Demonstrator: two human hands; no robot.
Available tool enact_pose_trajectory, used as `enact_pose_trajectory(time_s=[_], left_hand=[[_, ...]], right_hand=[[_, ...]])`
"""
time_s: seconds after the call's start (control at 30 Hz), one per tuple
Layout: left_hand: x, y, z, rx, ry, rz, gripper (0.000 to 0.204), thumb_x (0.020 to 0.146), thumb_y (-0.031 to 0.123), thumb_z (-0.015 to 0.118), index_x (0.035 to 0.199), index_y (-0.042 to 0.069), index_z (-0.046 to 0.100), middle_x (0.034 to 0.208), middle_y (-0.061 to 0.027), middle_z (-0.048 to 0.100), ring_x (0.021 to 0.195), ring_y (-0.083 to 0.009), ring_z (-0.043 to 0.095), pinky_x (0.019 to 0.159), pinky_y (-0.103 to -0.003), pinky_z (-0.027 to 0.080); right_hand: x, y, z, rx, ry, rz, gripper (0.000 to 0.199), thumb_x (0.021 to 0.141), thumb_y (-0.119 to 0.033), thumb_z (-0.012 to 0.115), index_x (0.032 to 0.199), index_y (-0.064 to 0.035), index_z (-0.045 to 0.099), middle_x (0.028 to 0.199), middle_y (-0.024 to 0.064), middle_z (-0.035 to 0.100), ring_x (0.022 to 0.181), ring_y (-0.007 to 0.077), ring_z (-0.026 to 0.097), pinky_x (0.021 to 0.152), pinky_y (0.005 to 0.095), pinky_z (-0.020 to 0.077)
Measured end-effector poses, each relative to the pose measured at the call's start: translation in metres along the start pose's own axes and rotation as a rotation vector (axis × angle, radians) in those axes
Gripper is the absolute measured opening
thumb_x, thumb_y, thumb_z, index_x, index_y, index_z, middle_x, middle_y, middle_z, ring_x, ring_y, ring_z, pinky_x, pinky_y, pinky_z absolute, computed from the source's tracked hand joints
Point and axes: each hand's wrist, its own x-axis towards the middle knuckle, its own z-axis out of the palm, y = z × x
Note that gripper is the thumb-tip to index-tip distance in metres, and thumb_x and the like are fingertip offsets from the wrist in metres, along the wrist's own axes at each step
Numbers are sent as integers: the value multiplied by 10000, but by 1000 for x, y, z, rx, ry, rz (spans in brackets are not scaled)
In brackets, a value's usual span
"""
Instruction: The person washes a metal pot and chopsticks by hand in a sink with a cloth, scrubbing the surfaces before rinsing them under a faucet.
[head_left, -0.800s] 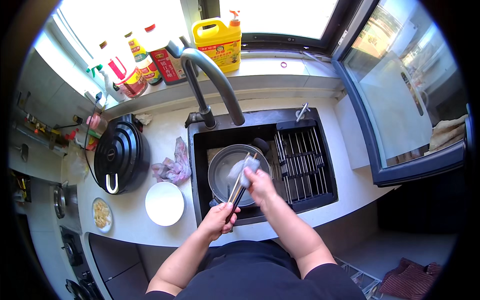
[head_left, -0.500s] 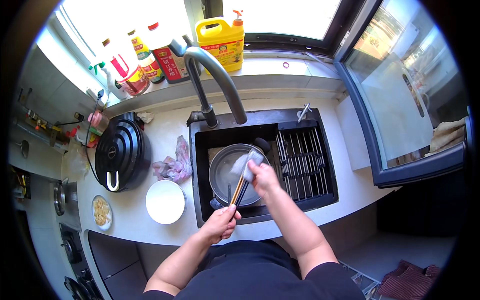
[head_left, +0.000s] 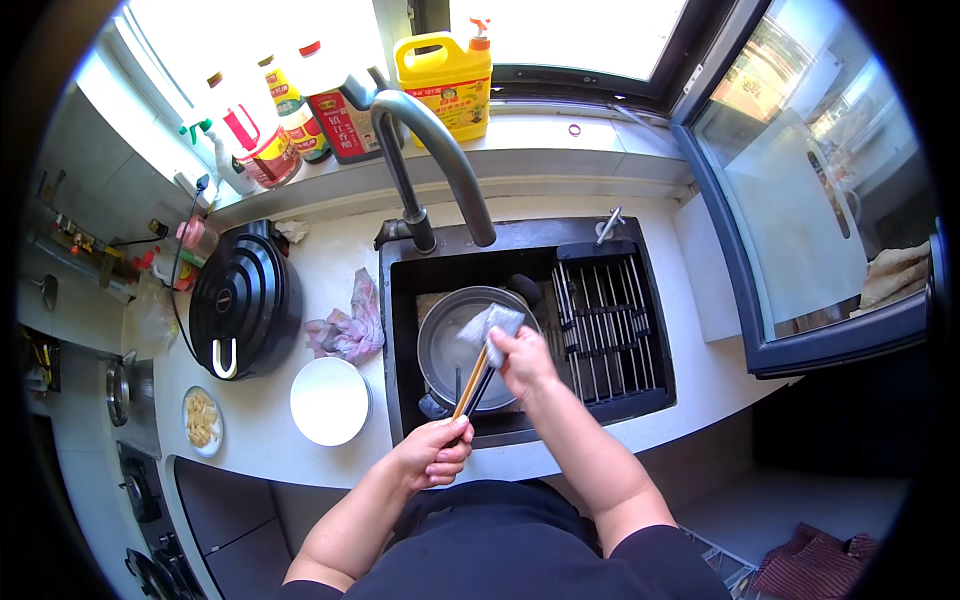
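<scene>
The left hand point(head_left: 437, 452) is holding the near ends of the chopsticks point(head_left: 472, 382), its fingers curled tight around them. The right hand point(head_left: 522, 362) is pinching a pale cloth point(head_left: 502, 322) at their far ends. The sticks are pointing out over the pan point(head_left: 432, 350) in the sink point(head_left: 403, 320). The wiping seems to be partway done: the sticks are not yet lying down anywhere, and how clean they are getting, I cannot tell.
</scene>
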Motion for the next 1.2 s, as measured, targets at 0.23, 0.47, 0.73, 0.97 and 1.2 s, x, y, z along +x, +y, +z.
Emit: enact_pose_trajectory(time_s=[0.23,0.47,0.73,0.97,1.2], left_hand=[[1,-13,4,559,432,305,224,910,183,478,1077,35,463,626,3,489,440,-45,358,378,-188,287],[6,-19,-18,646,544,537,243,911,231,493,886,11,593,574,20,498,469,-29,406,412,-192,305],[9,-8,-10,44,260,184,421,942,425,332,838,60,513,465,43,320,319,-64,263,303,-204,224],[3,-11,-28,-288,-153,-32,449,935,464,302,810,88,513,453,52,298,313,-49,248,300,-190,220],[27,-12,-27,1465,862,621,347,915,340,395,871,11,498,706,-243,598,666,-412,597,633,-480,474]], right_hand=[[21,2,-22,-319,171,-345,103,848,-83,580,922,-11,577,850,41,618,720,98,578,672,232,466],[16,10,-20,-148,163,-112,145,859,-138,581,929,-12,577,851,47,619,720,107,577,656,250,472],[-33,35,20,-104,-42,148,157,832,-72,592,969,1,572,891,75,623,799,169,612,730,310,501],[11,10,0,-124,161,-12,134,836,-86,588,941,-4,572,858,61,621,756,144,606,683,281,494],[-37,47,22,-100,3,207,151,842,-96,586,968,-15,569,884,73,625,791,173,610,723,302,498]])
